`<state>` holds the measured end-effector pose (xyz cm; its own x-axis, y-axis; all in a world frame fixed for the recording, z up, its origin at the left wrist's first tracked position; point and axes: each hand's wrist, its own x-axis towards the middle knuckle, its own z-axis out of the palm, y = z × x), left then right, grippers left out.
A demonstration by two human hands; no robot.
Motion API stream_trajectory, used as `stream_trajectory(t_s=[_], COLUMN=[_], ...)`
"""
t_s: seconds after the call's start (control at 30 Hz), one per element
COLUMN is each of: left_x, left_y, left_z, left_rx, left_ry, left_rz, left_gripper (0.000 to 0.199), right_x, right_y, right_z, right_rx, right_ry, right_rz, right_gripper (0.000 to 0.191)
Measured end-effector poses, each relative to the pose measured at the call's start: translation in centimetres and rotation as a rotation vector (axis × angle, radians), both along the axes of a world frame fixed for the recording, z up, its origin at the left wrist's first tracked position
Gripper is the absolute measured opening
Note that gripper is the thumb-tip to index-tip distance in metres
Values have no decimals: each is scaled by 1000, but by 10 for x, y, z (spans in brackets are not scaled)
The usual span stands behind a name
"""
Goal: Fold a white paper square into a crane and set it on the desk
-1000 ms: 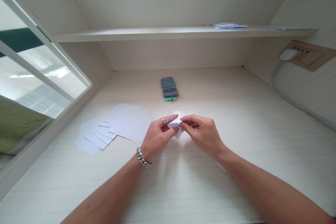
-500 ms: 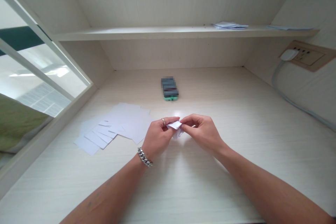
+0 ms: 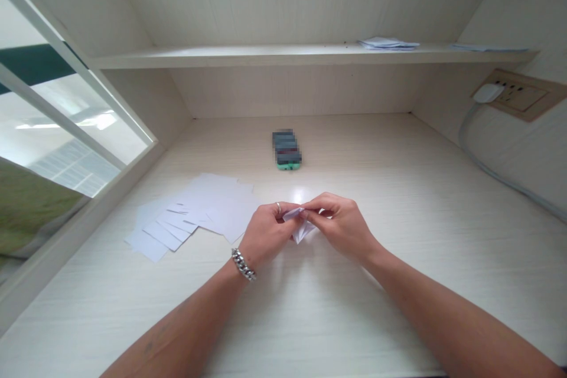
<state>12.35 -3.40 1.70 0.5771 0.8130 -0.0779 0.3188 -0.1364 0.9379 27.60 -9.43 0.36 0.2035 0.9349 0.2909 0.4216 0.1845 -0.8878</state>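
Observation:
Between my two hands is a small piece of folded white paper (image 3: 303, 231), held up over the desk. My left hand (image 3: 268, 227), with a ring and a chain bracelet at the wrist, pinches its left side between thumb and fingers. From the other side my right hand (image 3: 339, 218) grips the paper's upper right part with thumb and forefinger. The fingers cover much of it, so the full folded shape cannot be made out. Left of my left hand, loose white paper sheets (image 3: 225, 201) lie spread and overlapping, with several smaller slips (image 3: 170, 230) among them.
A phone-like object with a green edge (image 3: 287, 166), mostly pixelated, lies behind my hands. Folded papers (image 3: 387, 44) rest on the shelf (image 3: 248, 58) above. At right, a white plug with a grey cable (image 3: 500, 176) sits in a wall socket (image 3: 525, 96). A slatted rail (image 3: 128, 189) borders the left.
The top flap of the paper, flat and facing up before, is now tilted and folded in, with a point hanging lower. My fingers have closed nearer together over it.

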Motion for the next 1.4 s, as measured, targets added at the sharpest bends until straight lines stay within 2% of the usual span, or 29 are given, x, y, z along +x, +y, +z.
stream_trajectory(t_s=[0.13,0.33,0.87,1.13,1.3,1.4], left_x=[-1,-1,-3,-5,-5,-4], left_y=[1,-1,-3,0,0,0], left_z=[1,5,5,-4,0,6], left_rx=[-1,-6,-35,13,-50,-140], left_ry=[65,158,160,193,121,-22], left_rz=[-25,-56,-130,-176,-167,-62], left_gripper=[31,32,31,28,24,19], right_x=[0,-1,2,7,7,8], right_y=[0,-1,2,3,2,4], right_z=[2,2,4,2,5,5], right_rx=[-21,-5,-104,-164,-173,-104], right_ry=[48,97,250,341,466,563], right_rz=[1,14,89,172,193,142], right_gripper=[11,11,6,11,18,20])
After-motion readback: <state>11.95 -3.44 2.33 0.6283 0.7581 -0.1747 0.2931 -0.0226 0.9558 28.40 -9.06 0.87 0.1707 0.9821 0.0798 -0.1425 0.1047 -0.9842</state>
